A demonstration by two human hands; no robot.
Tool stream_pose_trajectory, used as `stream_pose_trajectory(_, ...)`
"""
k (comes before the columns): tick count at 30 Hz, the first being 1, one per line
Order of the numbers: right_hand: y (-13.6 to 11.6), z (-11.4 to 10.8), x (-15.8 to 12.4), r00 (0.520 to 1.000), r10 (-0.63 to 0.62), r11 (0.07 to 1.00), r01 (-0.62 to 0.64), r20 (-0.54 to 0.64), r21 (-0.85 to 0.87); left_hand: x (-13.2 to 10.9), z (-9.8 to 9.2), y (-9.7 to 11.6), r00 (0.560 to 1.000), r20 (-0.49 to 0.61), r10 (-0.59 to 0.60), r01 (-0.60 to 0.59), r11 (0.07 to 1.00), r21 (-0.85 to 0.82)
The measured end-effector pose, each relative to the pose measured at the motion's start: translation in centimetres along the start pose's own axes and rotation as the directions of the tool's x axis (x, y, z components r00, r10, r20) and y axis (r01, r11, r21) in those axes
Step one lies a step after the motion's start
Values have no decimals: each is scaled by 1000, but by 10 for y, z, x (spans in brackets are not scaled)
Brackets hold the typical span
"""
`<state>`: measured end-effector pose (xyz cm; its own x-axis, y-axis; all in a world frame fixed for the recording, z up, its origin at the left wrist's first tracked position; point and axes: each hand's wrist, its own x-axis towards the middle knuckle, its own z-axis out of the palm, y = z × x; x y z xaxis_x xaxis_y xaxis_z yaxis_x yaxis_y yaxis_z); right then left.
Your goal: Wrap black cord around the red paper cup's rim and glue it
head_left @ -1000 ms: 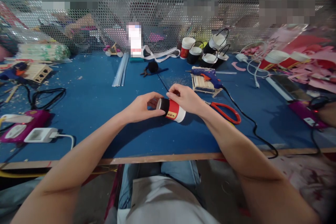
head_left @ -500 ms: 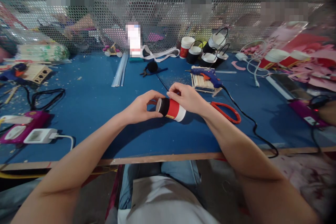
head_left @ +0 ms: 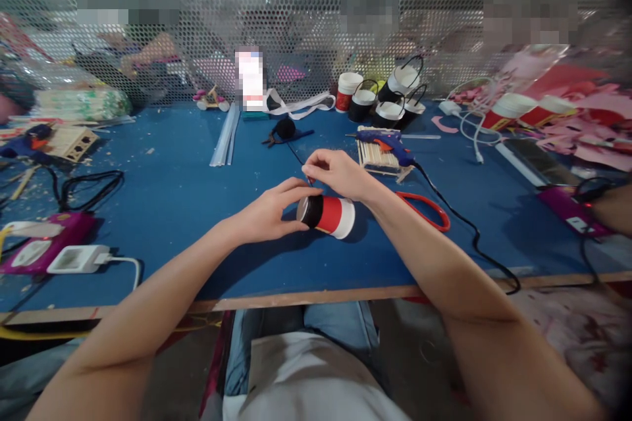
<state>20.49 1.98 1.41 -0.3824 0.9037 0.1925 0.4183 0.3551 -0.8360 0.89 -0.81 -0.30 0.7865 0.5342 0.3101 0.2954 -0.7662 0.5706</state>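
Observation:
A red paper cup with a black band near its base and a white rim lies on its side on the blue table. My left hand grips the cup's base end, fingers curled round it. My right hand is lifted just above and behind the cup, thumb and forefinger pinched on a thin black strand that runs away across the table toward a black roll.
Red-handled scissors lie right of the cup. A blue glue gun rests on a stick rack, its black cord trailing to the front edge. Finished cups with black handles stand at the back. Power strips sit left, a mesh screen behind.
My right hand has left the cup and risen, pinching the black strand. The cup has rolled slightly, so its yellow label no longer shows. My left hand keeps its hold.

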Motion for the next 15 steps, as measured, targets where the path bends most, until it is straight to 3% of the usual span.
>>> stream_pose_trajectory(3, 0, -5, 0, 998, 29, 975, -40, -55, -221, 1, 0, 0, 999, -7, -44, 44, 999, -15)
stream_pose_trajectory(6, -3, -30, -4, 977, 7, 908, -96, -213, -407, 1, -3, -1, 998, -25, -64, 63, 997, -35)
stream_pose_trajectory(9, 1, -70, -10, 900, -40, 840, -205, -435, -502, 1, -7, -6, 994, -81, -75, 72, 997, -35)
stream_pose_trajectory(11, 12, -96, -13, 841, -11, 719, -369, -541, -589, 0, -8, -9, 991, -107, -86, 84, 996, -17)
stream_pose_trajectory(12, 21, -106, -14, 834, 46, 634, -450, -550, -629, 0, -9, -10, 989, -113, -91, 91, 996, -7)
stream_pose_trajectory(15, 51, -123, -16, 853, 184, 559, -499, -488, -662, 0, -8, -13, 987, -126, -104, 107, 994, 17)
